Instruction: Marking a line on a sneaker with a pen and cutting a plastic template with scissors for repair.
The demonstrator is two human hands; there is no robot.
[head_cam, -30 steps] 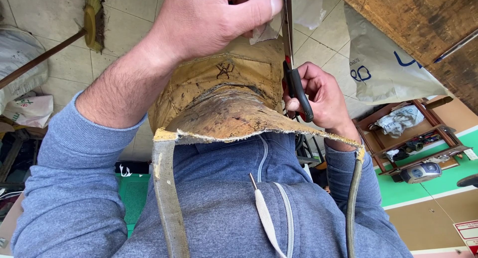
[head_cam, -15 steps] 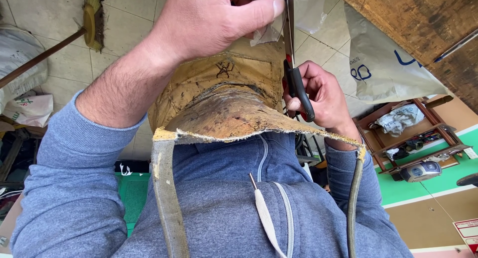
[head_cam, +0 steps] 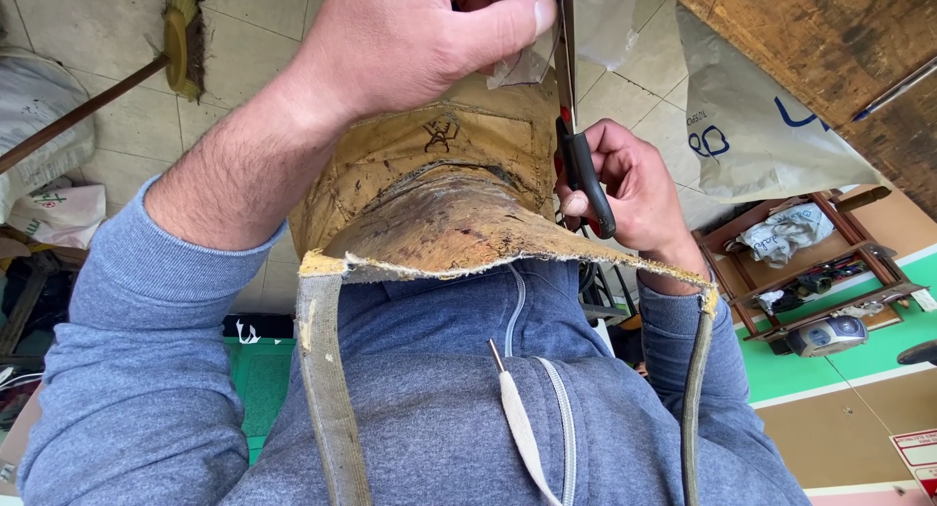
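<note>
My left hand [head_cam: 410, 47] pinches the pale sheet [head_cam: 522, 62]; my right hand [head_cam: 630, 189] grips the scissors [head_cam: 581, 164] above the worn apron [head_cam: 439, 223]. I should cut slowly, sheet taut.

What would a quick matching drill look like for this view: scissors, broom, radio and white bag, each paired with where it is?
Things:
1. scissors
2. broom
3. radio
4. white bag

Places:
A. on the tiled floor, top left of the view
B. in the right hand, blades pointing up beside the left hand
C. below the wooden surface, upper right
D. on the green floor under the wooden rack, lower right

Pairs: 1-B, 2-A, 3-D, 4-C
</note>
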